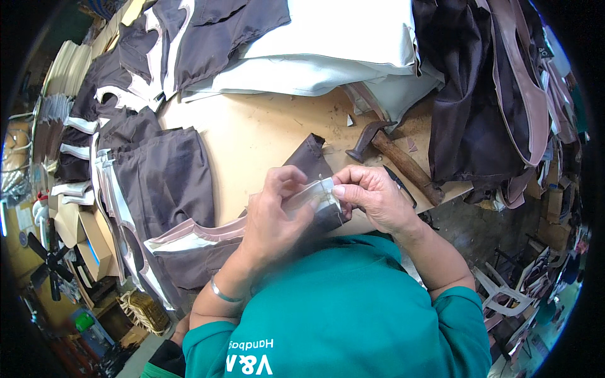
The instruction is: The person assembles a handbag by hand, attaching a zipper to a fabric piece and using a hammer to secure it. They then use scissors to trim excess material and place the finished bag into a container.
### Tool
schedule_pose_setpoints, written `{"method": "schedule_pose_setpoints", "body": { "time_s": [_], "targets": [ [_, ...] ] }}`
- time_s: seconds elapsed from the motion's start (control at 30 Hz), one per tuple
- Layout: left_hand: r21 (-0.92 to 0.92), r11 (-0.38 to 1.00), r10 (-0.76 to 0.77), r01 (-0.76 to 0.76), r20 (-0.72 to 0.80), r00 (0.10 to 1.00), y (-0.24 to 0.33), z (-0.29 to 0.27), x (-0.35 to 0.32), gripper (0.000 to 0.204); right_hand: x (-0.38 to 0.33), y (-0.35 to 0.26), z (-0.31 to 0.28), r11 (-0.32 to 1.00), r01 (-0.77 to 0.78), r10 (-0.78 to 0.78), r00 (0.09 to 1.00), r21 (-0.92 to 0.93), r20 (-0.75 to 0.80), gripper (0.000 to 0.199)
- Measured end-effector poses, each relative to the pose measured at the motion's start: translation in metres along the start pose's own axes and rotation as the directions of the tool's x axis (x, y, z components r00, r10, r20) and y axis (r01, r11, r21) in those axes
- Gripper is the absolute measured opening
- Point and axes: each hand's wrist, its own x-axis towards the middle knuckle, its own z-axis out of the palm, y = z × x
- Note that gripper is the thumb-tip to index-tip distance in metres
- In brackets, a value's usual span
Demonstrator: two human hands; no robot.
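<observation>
Close in front of my body, a dark brown fabric piece with a white edge strip [318, 195] is held between both hands. My right hand [375, 198] pinches the end of the strip between thumb and fingers. My left hand [274, 211] has its thumb laid along the white part, with the fingers curled and slightly blurred. Part of the piece spreads flat on the table beyond the hands. Under my left forearm lies a dark fabric panel with pink and white edging [195, 246].
A hammer [403, 160] with a wooden handle lies right of my hands on the wooden table [233, 132]. White sheets [328, 38] cover the far side. Dark fabric stacks lie left [161, 170] and right [466, 94]. A black-bladed fan [49, 264] stands lower left.
</observation>
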Motion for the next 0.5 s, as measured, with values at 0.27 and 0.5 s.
{"method": "schedule_pose_setpoints", "body": {
  "time_s": [0.27,0.5],
  "targets": [
    [0.376,0.882,0.269,-0.283,0.091,0.959,-0.007,-0.001,-0.006,0.016,-0.001,0.01,0.014,0.982,0.01,-0.014,1.0,0.186,0.02,0.013],
    [0.518,0.796,0.289,-0.311,0.126,0.949,-0.004,0.005,-0.011,0.016,-0.002,0.009,0.023,0.995,0.103,-0.103,0.994,0.003,0.022,0.013]
  ]
}}
